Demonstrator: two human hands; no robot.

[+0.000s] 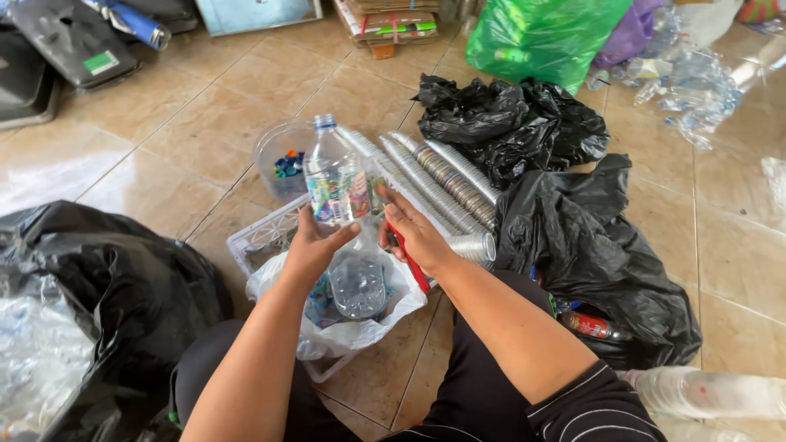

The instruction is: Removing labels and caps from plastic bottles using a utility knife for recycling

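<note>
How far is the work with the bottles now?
Done: rows of stacked cups and a tub of caps. In hand: left hand holds a bottle, label on; right hand holds a red tool. Left: loose bottles.

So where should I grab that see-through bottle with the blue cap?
Grip the plastic bottle around its lower body, from below and the left, as the left hand does. It stands upright, and its round middle fits a wrapped palm, leaving the label free for the right hand.
</note>
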